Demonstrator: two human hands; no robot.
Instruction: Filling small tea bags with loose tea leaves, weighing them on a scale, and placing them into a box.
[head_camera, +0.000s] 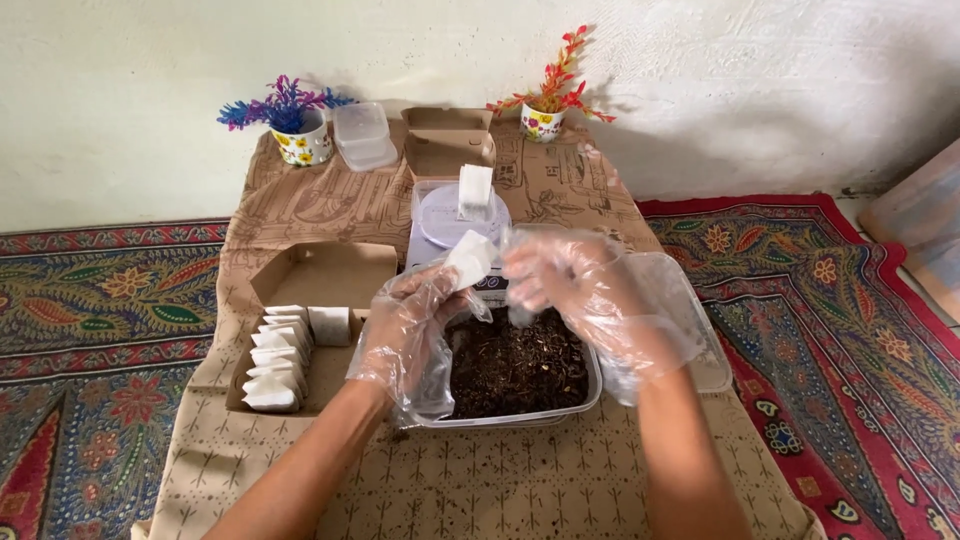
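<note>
Between my fingers, over the tray (590, 390) of dark leaves: left hand (405, 335) pinches a sachet (468, 260), right hand (585, 290) loosely curled, empty. Box (330, 275) beside holds several done sachets; plenty of leaves left.

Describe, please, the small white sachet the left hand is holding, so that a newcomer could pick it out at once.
Start at the clear tub of dark loose material at the middle of the low table. Just above its far left corner, the gloved left hand pinches a small white sachet. Unlike the sachets lined up in the open cardboard box or the one lying on the scale, it is lifted off every surface.
</note>
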